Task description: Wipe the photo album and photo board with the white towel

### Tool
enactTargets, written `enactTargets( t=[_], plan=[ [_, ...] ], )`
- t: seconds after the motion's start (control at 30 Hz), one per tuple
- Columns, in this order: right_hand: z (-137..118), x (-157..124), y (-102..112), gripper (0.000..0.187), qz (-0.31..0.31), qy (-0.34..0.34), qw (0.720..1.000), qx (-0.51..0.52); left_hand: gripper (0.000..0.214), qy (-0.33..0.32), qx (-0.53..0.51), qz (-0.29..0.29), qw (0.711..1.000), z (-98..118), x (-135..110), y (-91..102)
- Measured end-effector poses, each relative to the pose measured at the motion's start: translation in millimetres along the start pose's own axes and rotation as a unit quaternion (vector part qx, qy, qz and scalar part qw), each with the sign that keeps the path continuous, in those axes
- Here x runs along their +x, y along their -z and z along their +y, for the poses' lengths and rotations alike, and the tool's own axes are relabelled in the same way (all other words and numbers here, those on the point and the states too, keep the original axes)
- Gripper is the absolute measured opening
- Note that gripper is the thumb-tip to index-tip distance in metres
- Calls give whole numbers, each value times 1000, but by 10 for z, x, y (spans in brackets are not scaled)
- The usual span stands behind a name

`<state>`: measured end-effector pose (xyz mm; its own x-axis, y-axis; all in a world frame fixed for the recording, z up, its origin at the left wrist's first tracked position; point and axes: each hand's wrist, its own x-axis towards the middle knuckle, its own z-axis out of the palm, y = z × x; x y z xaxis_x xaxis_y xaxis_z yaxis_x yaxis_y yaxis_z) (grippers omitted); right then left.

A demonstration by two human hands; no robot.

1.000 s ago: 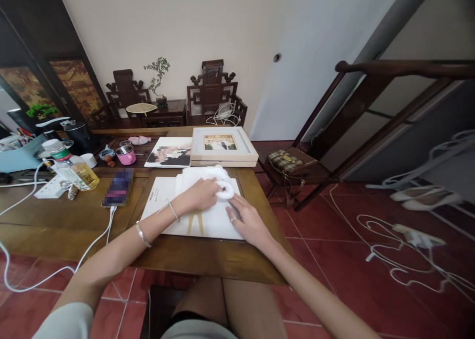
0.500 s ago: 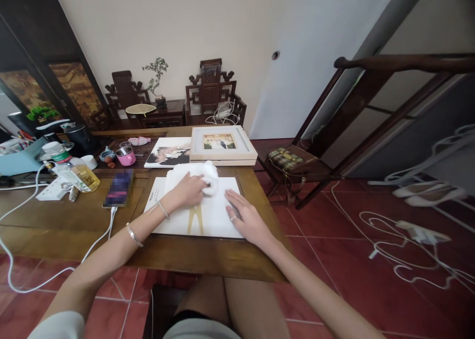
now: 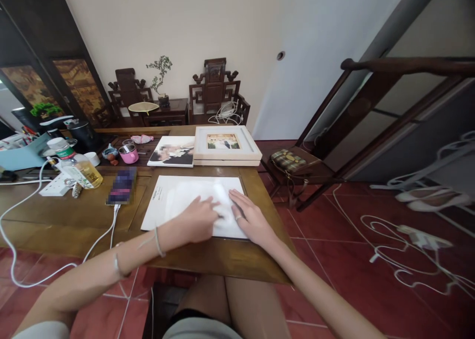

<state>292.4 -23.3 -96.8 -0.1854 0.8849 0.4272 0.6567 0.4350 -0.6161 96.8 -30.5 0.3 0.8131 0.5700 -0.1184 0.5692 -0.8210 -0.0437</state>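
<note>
A white board (image 3: 154, 215) with small dark print at its left side lies flat near the table's front edge. My left hand (image 3: 198, 219) is closed on a fluffy white cloth (image 3: 181, 195), pressing it against the board's face; motion blurs the cloth's outline. On the right edge of the board rests my right hand (image 3: 253, 219), open with fingers stretched out and close together, a ring on one of them. The yellow figure on the board is covered by my left hand and the cloth.
Behind the board are a white picture frame (image 3: 227, 153) and a photo panel (image 3: 171, 151). To the left lie a charging phone (image 3: 121, 185), a bottle of yellow liquid (image 3: 79, 168), a white power strip (image 3: 55, 186) and a pink cup (image 3: 128, 154). A wooden chair holds a plaid bag (image 3: 287, 161).
My left hand has moved toward me with the cloth, down over the board's lower part, now hiding the yellow figure. My right hand stays at the right edge.
</note>
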Motion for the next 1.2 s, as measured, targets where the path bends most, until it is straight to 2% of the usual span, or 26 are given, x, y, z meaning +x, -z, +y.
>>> enactTargets(
  t=[0.17, 0.3, 0.43, 0.67, 0.8, 0.87, 0.93, 1.1, 1.2],
  plan=[
    [-8, -4, 3, 41, 5, 0, 1000, 10, 32, 55, -52, 51, 996, -620, 456, -26],
    [-18, -6, 1, 41, 5, -6, 1000, 12, 30, 65, -68, 64, 993, -921, 521, -48],
    [-31, -4, 2, 42, 2, -13, 1000, 10, 26, 66, -76, 57, 993, -1077, 316, -37],
    [-28, 4, 4, 42, 2, 0, 1000, 11, 31, 103, -72, 50, 991, -1339, -339, -72],
    [-27, 3, 12, 43, 3, 1, 1000, 15, 31, 136, -77, 36, 987, -1458, -578, -93],
    [-28, 2, 14, 43, 2, 1, 1000, 11, 32, 138, -78, 31, 987, -1400, -646, -85],
    [-29, 1, 13, 43, 3, 1, 1000, 12, 33, 123, -84, 16, 989, -1228, -718, -61],
    [-27, -1, 7, 43, 9, 2, 1000, 20, 43, 59, -119, -35, 990, -507, -1025, 40],
    [-27, -6, 7, 42, 8, 1, 1000, 18, 50, 34, -128, -47, 990, -230, -1162, 74]
  ],
)
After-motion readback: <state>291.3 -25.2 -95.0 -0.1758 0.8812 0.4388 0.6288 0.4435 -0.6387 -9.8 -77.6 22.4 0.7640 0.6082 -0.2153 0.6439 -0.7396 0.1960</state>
